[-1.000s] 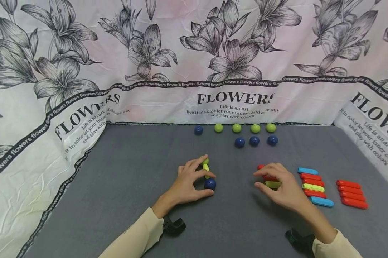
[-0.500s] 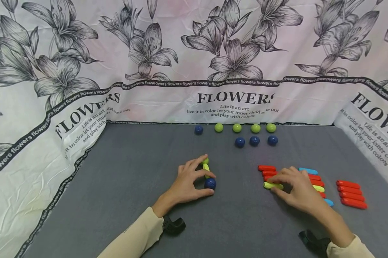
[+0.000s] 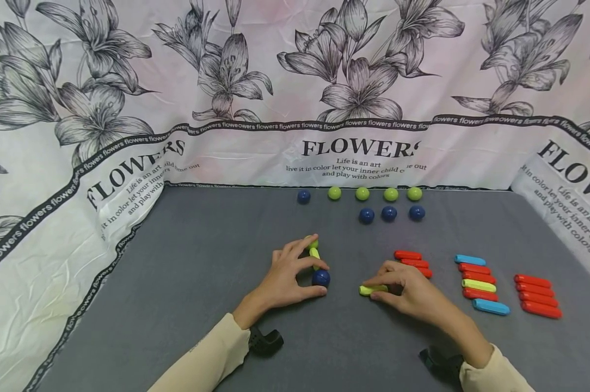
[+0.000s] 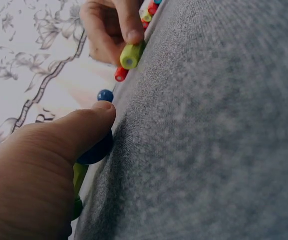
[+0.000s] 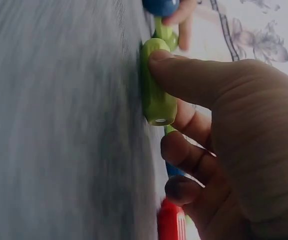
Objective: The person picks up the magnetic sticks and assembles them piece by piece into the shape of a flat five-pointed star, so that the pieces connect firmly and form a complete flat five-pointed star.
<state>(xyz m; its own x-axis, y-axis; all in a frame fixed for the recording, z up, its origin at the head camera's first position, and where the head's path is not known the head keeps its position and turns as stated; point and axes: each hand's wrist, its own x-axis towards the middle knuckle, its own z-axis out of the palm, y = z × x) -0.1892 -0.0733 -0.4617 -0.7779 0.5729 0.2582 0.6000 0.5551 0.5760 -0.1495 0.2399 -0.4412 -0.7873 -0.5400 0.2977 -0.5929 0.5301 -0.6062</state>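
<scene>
Left hand (image 3: 287,272): fingers part-spread, thumb and index pinch blue ball (image 3: 320,278) on grey table (image 3: 202,245) | right hand (image 3: 412,288): thumb and fingertips nearly together, pinch yellow stick (image 3: 366,291) | yellow stick: between blue ball and three red sticks (image 3: 407,255)

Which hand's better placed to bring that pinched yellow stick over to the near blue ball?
Probably the right hand: it pinches the yellow stick, while the left hand looks occupied, its thumb and finger around the near blue ball.
</scene>
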